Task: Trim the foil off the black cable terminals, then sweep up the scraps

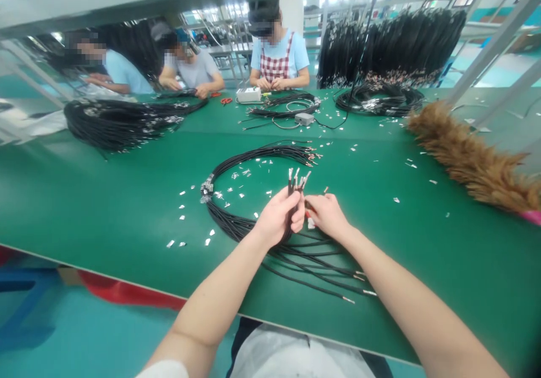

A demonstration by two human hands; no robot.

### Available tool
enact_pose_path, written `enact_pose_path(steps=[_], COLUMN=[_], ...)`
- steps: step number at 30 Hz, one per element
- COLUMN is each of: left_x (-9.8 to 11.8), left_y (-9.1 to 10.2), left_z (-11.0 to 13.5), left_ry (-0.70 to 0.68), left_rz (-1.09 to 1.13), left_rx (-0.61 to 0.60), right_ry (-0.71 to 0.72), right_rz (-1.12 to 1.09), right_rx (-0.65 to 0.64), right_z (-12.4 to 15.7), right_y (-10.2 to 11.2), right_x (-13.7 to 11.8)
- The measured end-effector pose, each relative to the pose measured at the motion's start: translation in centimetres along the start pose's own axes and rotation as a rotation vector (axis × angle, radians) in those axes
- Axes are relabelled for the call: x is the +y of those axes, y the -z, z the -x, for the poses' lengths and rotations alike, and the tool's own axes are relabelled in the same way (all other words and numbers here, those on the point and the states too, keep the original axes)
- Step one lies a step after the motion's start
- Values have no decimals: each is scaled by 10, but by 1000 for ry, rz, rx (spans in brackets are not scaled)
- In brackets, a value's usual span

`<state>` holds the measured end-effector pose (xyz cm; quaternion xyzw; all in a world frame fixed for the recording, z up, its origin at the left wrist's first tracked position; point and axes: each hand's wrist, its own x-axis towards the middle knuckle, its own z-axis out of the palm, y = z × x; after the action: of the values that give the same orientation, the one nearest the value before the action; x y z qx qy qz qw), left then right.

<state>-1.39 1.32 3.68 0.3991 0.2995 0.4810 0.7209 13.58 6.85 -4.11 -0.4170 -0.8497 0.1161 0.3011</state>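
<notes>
Several black cables (228, 217) curve in an open loop on the green table, banded at the left by a clear-and-silver tie (207, 188). My left hand (279, 214) is closed around a bunch of their ends, whose silver-white tips (298, 178) point up above the thumb. Just right of it, my right hand (326, 213) has its fingers curled in. A bit of red and white shows beneath those fingers, and a copper-coloured tip pokes out above; what they grip is mostly hidden. Other cable ends (333, 271) fan out below the right wrist.
Scraps of white film (182, 217) lie scattered over the green table (127, 209). Across it sit cable bundles (131, 121), a grey box (304, 119) and red-handled scissors (226, 101). A brown feathery duster (473, 158) lies at the right. Three people (279, 57) work opposite.
</notes>
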Motion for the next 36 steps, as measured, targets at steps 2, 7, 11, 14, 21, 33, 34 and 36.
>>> enact_pose_path(steps=[2, 7, 11, 14, 21, 33, 34, 36], left_x=[-12, -29, -30, -27, -25, -23, -23, -25], left_y=[-2, -9, -10, -9, -14, -6, -4, -2], left_z=[-7, -7, -6, -6, -5, 0, -1, -2], left_ry=[-33, -22, 5, -60, -58, 160, 160, 130], left_rz=[-55, -247, -320, -285, -461, -172, -149, -112], left_rx=[23, 92, 98, 194, 307, 45, 42, 85], right_ry=[-116, -461, -469, -476, -527, -396, -410, -454], right_rz=[-111, -973, -1102, -1101, -1149, -1135, -1148, -1191], right_rx=[105, 335, 398, 387, 343, 84, 92, 135], right_z=[4, 7, 3, 2, 7, 9, 9, 9], right_y=[16, 60, 75, 74, 59, 60, 58, 54], right_x=[3, -18, -41, -46, -47, -42, -42, -42])
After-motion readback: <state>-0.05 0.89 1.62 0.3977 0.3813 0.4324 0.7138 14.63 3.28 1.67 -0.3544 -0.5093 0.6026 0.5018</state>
